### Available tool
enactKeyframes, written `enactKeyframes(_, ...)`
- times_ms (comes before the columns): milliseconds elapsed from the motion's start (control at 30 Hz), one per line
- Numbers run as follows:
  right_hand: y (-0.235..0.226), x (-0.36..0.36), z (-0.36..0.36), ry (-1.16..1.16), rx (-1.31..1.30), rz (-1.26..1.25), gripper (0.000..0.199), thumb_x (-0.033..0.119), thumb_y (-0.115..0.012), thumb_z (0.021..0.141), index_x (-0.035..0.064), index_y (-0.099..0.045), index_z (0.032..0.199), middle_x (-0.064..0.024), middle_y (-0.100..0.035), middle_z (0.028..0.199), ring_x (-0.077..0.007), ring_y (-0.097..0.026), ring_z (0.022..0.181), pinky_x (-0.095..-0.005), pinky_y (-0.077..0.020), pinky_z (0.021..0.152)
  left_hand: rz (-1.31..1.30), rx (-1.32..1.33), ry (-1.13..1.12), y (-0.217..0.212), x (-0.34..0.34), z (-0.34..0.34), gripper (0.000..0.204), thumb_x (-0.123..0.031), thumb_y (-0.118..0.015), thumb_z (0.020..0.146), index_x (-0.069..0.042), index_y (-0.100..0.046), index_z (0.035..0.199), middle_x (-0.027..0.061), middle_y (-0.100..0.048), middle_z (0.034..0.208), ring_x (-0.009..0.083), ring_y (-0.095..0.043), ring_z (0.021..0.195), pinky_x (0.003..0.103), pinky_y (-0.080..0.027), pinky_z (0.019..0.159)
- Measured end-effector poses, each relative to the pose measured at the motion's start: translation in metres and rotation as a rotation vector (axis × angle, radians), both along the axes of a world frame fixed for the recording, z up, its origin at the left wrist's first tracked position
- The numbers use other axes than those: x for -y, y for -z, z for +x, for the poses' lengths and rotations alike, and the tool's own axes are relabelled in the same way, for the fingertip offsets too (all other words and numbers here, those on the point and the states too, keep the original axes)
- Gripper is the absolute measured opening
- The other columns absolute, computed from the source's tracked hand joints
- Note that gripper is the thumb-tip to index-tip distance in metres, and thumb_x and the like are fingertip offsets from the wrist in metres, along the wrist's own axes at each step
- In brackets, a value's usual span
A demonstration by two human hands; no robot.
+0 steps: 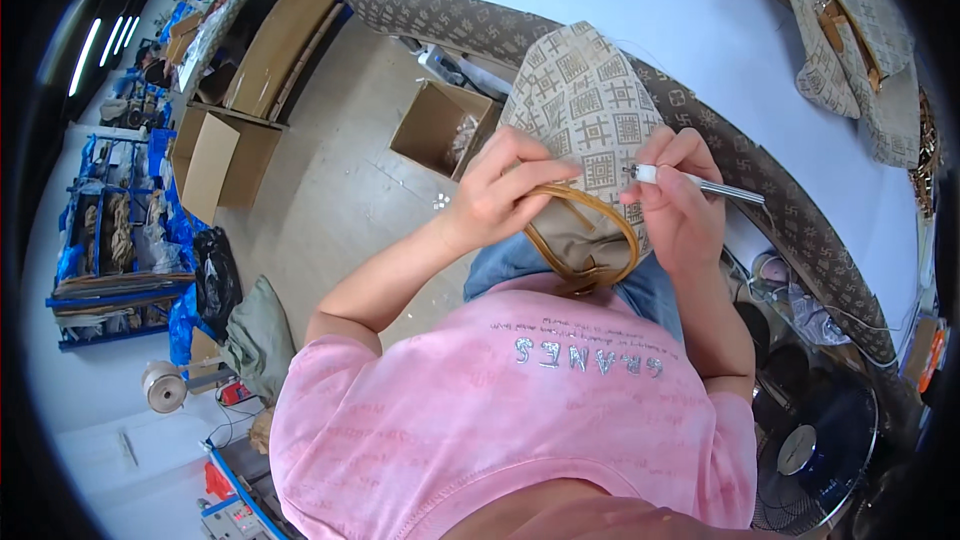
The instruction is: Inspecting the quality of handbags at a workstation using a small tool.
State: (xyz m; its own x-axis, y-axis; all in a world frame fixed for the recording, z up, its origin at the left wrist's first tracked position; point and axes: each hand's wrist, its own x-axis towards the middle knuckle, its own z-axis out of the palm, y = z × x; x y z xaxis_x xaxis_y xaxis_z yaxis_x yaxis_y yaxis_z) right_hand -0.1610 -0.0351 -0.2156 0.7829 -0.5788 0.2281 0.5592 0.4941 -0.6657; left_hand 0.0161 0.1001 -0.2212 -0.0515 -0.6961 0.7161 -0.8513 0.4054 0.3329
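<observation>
A beige bag with a dark geometric pattern lies over my lap, its far part against the table's edge. A tan leather strap loops at its near end. My left hand is closed on the bag, fingers pressed where the strap meets the patterned cloth. Between the fingers of my right hand is a slim pen-like tool with a white front part and a silver striped shaft. Its thin tip points left at the bag's cloth, but contact cannot be made out.
A white-topped table with a brown patterned cloth edge curves ahead and to the right. More patterned bag pieces lie on it. An open cardboard box stands on the floor. A fan is at lower right, blue shelves at left.
</observation>
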Motion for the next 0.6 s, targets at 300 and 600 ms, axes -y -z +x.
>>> enactKeyframes(300, 0.022, 0.002, 0.003, -0.029, 0.036, 0.049, 0.010, 0.008, -0.056, 0.088, 0.0030, -0.047, 0.085, -0.0077, -0.048, 0.085, -0.0103, -0.046, 0.070, -0.0266, -0.0504, 0.066, 0.154, -0.060, 0.064, -0.004, 0.000, -0.001, 0.035, -0.010, -0.078, 0.068, -0.007, -0.075, 0.103, 0.0068, -0.058, 0.091, 0.0221, -0.057, 0.079, 0.032, -0.046, 0.069)
enactKeyframes(600, 0.026, 0.000, -0.006, -0.087, 0.018, 0.069, 0.005, -0.001, -0.058, 0.085, 0.0002, -0.053, 0.088, -0.0096, -0.052, 0.088, -0.0108, -0.052, 0.070, -0.0362, -0.0599, 0.073, 0.079, -0.016, -0.033, 0.005, -0.020, -0.027, 0.021, -0.006, -0.077, 0.072, -0.007, -0.076, 0.093, 0.0038, -0.064, 0.087, 0.0220, -0.059, 0.078, 0.032, -0.047, 0.067)
